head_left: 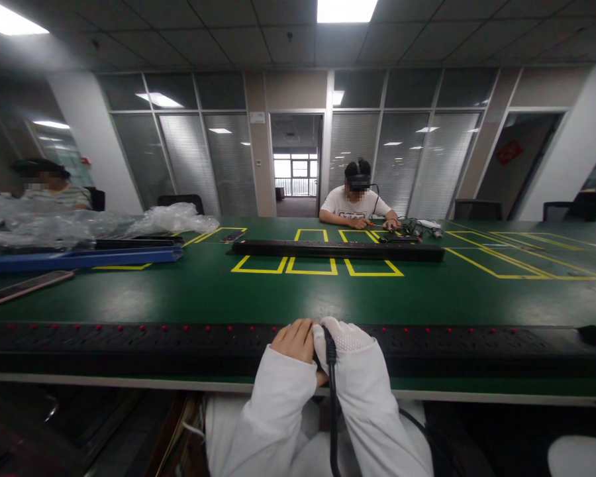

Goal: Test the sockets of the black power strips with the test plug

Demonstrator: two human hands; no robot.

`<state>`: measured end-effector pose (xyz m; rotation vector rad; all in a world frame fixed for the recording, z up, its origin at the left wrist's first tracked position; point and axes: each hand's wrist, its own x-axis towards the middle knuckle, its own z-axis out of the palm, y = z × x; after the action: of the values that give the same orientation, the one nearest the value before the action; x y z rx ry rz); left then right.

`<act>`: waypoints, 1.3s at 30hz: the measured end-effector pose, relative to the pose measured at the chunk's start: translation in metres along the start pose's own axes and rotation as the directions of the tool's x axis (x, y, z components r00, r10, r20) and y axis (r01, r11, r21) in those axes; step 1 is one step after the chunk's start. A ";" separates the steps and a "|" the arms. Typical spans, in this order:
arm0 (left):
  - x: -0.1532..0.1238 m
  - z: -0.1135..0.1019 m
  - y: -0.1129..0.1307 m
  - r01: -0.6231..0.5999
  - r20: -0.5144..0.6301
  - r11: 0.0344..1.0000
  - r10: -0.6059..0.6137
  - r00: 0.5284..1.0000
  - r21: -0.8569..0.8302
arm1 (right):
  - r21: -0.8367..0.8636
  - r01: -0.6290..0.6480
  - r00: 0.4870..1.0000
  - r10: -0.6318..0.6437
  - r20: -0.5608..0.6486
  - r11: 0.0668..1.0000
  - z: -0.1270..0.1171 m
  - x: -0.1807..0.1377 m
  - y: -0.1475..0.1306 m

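Note:
A long black power strip (179,339) with a row of small red dots lies along the near table edge. My left hand (294,339), bare, is wrapped over the strip, its fingers together on top and the thumb low on the near side. Right beside it, my right hand (346,335) wears a white dotted glove and grips the end of a black power cord (332,404). The cord's ribbed sleeve shows at the thumb and the cord hangs toward my lap. Whatever is at the cord's tip is hidden under the glove.
Another black strip (338,250) lies farther back across yellow tape outlines on the green table (179,298). Left are a blue rail (79,260), clear plastic wrap (173,217) and a phone-like slab (24,289). One person (352,202) works opposite; another (54,189) sits far left.

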<state>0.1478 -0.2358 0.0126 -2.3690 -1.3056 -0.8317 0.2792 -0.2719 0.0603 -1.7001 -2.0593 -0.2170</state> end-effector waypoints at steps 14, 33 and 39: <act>-0.001 0.004 -0.001 0.012 -0.036 1.000 -0.012 0.999 0.011 | -0.038 -0.026 0.997 0.023 -0.075 0.999 0.006 -0.003 0.001; -0.001 0.006 0.000 0.032 -0.008 0.999 -0.032 0.999 0.017 | 0.005 -0.051 0.996 0.051 -0.070 0.999 0.008 0.000 0.003; -0.001 0.007 0.001 0.046 -0.050 0.999 -0.046 0.998 0.012 | 0.042 -0.058 0.996 0.061 -0.072 0.997 0.004 0.003 0.004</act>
<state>0.1509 -0.2332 0.0067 -2.3010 -1.3465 -0.8863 0.2820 -0.2667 0.0571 -1.7017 -1.9448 -0.2139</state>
